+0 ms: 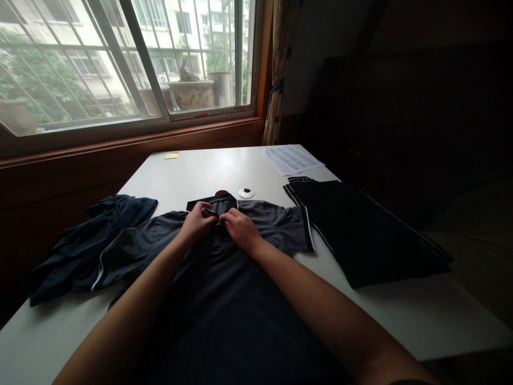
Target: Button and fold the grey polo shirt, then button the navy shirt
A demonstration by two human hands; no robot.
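A dark grey polo shirt [224, 278] lies face up on the white table [401, 315], collar away from me. My left hand [196, 220] pinches the left edge of the button placket just below the collar. My right hand [240, 227] pinches the opposite edge, fingers closed on the cloth. The two hands almost touch above a small button [215, 239]. Both forearms stretch over the shirt's body.
A crumpled dark garment [96, 235] lies at the left table edge. Black folded clothing with white trim [356, 230] sits on the right. Papers [292, 159], a yellow note [171, 155] and a round white grommet [246, 193] lie further back, under the window.
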